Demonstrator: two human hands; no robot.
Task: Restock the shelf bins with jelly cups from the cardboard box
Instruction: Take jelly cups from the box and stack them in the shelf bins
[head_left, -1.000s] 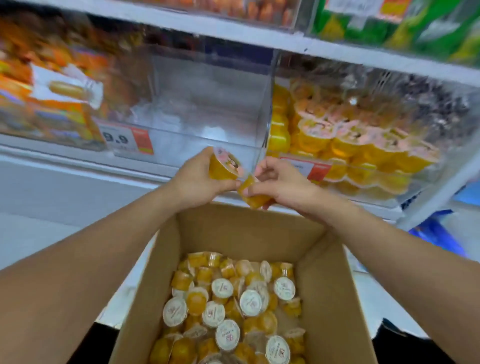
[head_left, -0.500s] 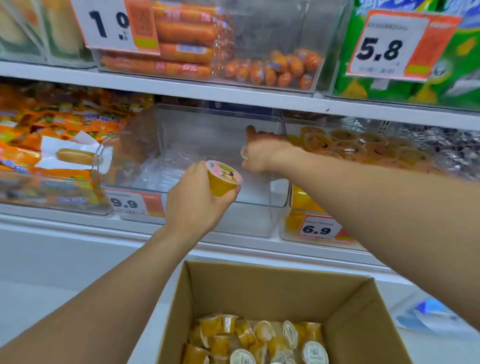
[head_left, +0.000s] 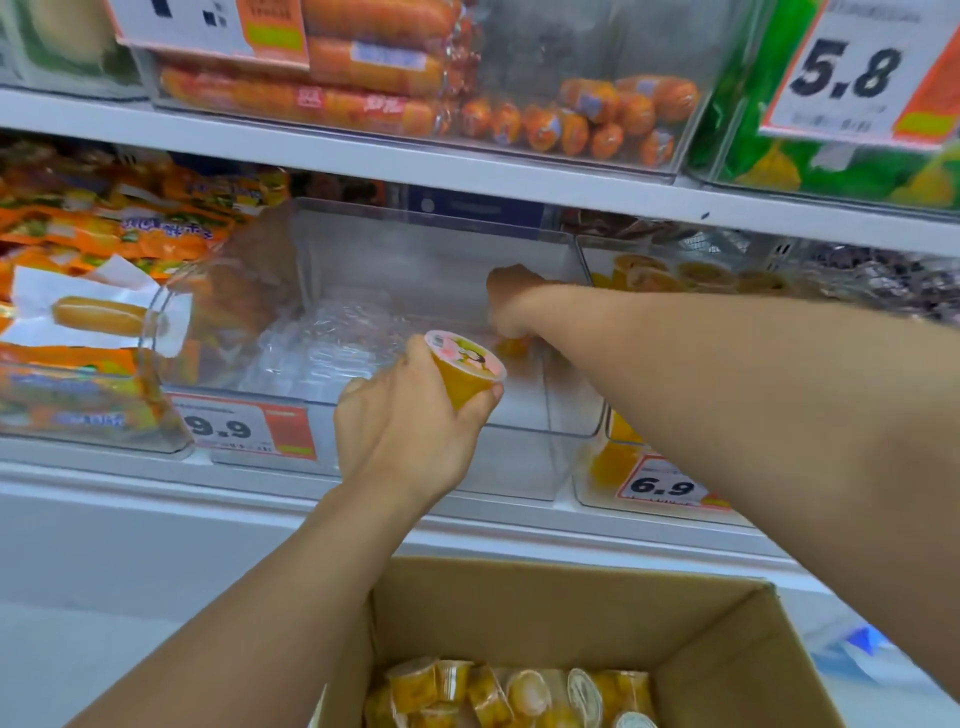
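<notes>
The shelf spans the full width of the head view, white, carrying clear bins on two levels. The cardboard box sits open at the bottom of the view, below the shelf edge, with loose jelly cups piled inside; some lie on their sides, some show white lids.

The middle bin on the lower level is clear plastic with only crumpled clear film on its floor at left. A price tag reading 9.9 hangs on its front at left. The right bin, just beside it, holds orange jelly cups and bears a tag reading 6.9. The upper level holds a bin of sausages and a tag reading 5.8.

The right hand reaches into the middle bin near its right wall. An orange cup shows just below it; whether the fingers grip it or have released it cannot be told, since the hand is blurred and turned away.

The left hand hovers in front of the middle bin. Its fingers are curled round a jelly cup in hand, orange with a pink printed lid, tilted with the lid facing up and toward the camera.
</notes>
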